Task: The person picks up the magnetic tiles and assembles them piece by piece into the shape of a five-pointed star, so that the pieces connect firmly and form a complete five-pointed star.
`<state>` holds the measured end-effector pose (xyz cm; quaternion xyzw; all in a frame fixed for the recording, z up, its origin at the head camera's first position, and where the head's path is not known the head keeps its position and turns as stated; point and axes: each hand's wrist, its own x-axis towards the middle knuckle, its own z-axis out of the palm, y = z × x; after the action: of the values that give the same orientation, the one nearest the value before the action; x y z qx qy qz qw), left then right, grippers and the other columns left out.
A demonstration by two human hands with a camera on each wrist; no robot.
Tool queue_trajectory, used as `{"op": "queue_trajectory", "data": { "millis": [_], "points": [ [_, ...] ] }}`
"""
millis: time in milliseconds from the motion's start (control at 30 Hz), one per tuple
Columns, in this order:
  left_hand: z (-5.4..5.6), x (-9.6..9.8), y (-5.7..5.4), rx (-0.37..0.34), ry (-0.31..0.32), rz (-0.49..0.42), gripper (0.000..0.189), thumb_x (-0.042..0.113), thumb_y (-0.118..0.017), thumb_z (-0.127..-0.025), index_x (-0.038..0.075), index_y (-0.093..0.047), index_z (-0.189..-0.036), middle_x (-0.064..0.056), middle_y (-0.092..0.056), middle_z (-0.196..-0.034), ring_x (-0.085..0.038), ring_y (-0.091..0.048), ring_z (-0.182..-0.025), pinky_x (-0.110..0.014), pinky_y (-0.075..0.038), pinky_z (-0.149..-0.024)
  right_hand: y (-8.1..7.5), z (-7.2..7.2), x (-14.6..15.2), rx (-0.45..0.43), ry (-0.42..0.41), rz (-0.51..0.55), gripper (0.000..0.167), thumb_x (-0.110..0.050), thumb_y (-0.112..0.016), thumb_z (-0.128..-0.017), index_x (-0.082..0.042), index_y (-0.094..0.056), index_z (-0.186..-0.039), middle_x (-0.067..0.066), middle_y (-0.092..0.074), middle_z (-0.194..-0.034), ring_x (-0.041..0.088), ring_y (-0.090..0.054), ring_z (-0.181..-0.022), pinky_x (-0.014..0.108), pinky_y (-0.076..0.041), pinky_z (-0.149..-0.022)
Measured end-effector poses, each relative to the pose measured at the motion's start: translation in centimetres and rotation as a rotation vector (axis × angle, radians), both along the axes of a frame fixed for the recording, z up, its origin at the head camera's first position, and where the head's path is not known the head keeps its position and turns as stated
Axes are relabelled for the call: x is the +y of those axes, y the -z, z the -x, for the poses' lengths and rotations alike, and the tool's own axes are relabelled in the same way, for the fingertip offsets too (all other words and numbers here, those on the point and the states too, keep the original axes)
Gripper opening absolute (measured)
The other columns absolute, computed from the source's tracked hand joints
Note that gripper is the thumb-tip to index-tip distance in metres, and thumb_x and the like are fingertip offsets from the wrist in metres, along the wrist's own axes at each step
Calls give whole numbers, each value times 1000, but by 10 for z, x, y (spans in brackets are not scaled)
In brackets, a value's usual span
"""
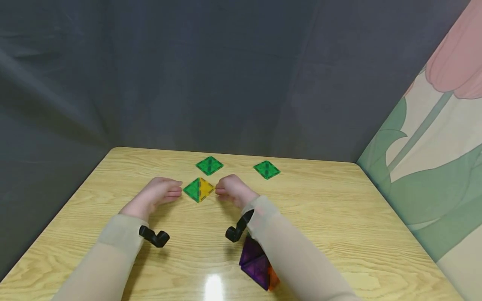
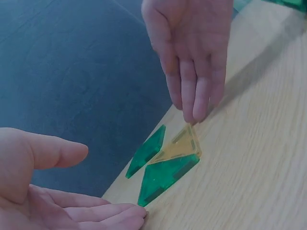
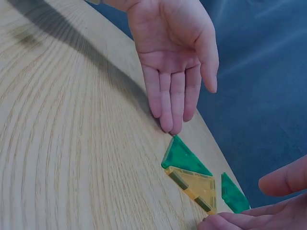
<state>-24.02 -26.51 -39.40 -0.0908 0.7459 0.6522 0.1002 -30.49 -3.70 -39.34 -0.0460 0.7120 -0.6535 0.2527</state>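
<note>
A green triangular magnetic tile (image 1: 192,190) and a yellow one (image 1: 205,189) lie edge to edge as a diamond. My left hand (image 1: 162,192) is at the diamond's left corner, fingers straight and palm facing inward. At the opposite corner is my right hand (image 1: 234,189), its fingertips right by the yellow tile. In the left wrist view, straight fingers (image 2: 115,216) reach the green tile's corner. From the right wrist view, the right fingertips (image 3: 216,223) meet the yellow tip. Neither hand grips anything.
A green diamond of tiles (image 1: 209,165) lies just behind, and another green diamond (image 1: 266,169) sits farther right. Purple tiles (image 1: 256,263) and an orange tile (image 1: 273,279) are partly hidden under the right forearm. A dark curtain (image 1: 226,83) hangs behind the wooden table (image 1: 320,217).
</note>
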Motion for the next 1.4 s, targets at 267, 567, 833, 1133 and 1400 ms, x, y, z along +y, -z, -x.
{"op": "queue_trajectory", "data": {
  "millis": [267,567,833,1133,1400],
  "points": [
    [-2,3,2,-19,-62,-77,57,11,-55,-99,-20,-32,-140,-37,-49,-134,-39,-56,-120,-45,-46,-102,0,-2,3,-57,21,32,34,1,-46,-96,16,-49,-126,29,-50,-127,37,-57,-108,47,-49,-99],
    [-7,5,18,-7,-67,-39,43,-2,-56,-97,-23,-42,-132,-22,-64,-108,-19,-67,-88,-31,-58,-82,9,-6,5,-121,-3,-27,22,6,-55,-92,15,-57,-112,21,-61,-91,23,-64,-73,36,-58,-83],
    [-8,9,23,-18,-71,-27,37,-2,-60,-95,-16,-54,-128,-7,-67,-86,-13,-66,-74,-23,-57,-66,11,-13,4,-96,-77,-47,26,4,-57,-95,15,-59,-119,20,-63,-91,22,-65,-71,37,-58,-82],
    [-18,9,17,49,9,-222,32,2,-56,-99,-8,-59,-129,-5,-67,-88,-12,-65,-77,-21,-55,-66,3,-30,21,24,-129,40,32,13,-59,-90,7,-63,-121,18,-57,-109,23,-65,-83,41,-55,-90],
    [-33,30,-10,108,156,-382,18,8,-59,-99,1,-72,-108,-6,-70,-89,-10,-66,-76,-20,-56,-69,-17,-72,59,473,-168,-61,25,0,-72,-89,-6,-71,-113,7,-63,-98,20,-59,-83,37,-57,-77]
  ]
}}
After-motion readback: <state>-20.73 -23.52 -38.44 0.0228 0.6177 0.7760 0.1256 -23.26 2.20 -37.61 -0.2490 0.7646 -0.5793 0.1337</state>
